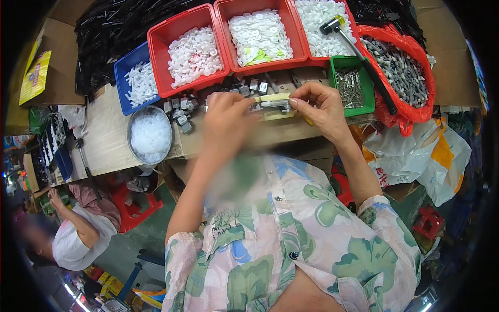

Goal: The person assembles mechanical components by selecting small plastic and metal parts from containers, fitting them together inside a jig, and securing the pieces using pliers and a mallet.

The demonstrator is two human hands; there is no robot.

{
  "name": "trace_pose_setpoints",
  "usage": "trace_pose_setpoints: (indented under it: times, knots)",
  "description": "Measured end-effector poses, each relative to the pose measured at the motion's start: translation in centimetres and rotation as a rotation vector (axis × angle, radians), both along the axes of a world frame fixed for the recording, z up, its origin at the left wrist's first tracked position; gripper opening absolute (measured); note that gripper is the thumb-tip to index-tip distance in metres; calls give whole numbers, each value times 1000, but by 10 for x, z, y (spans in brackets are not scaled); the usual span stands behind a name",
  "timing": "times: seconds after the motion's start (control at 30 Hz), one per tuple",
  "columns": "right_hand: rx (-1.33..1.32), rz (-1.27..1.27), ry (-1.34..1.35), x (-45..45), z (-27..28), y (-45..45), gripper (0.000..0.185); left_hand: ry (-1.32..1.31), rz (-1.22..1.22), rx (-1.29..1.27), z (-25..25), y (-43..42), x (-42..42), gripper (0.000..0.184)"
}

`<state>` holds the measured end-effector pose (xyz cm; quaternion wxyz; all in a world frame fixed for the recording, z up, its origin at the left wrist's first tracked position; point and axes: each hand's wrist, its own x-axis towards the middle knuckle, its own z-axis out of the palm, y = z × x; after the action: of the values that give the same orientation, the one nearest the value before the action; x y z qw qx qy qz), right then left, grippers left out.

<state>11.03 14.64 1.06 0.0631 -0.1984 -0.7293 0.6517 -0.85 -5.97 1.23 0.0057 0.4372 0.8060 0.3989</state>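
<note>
Right fingers (307,92) pinch one end of a pale yellow and grey piece (274,104); left fingers (227,100) bend over its other end, their grip hidden. Beyond them, red bins (160,52) hold white plastic parts (260,35). Leftward sit a blue bin (122,73) and a bowl (130,143) of white bits (150,134); rightward, a green tray (361,111) of metal pins (350,88). Bare bench (283,134) lies nearer, up to its front edge.
</note>
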Motion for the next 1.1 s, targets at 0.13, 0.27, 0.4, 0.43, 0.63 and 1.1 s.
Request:
trace_pose_setpoints:
  times: [0.13, 0.27, 0.4, 0.43, 0.63, 1.1]
  knots:
    - [9, 27, -7, -6, -6, -1, 8, 11, -7, 6, -2, 3, 1, 33]
    - [9, 73, -24, -11, -8, -1, 9, 54, -24, 45, -3, 10, 1, 30]
    - [98, 132, -24, -13, -6, 1, 11, 89, -63, 29, -7, 16, 1, 20]
    - [96, 128, -25, -13, -6, 2, 11, 118, -86, 35, -8, 17, 1, 17]
    - [139, 186, -106, -13, 2, 11, 13, 165, -99, 23, -12, 19, 1, 14]
    - [683, 363, 237, -43, 30, 37, 24, 190, -81, -64, -4, 17, 5, 14]
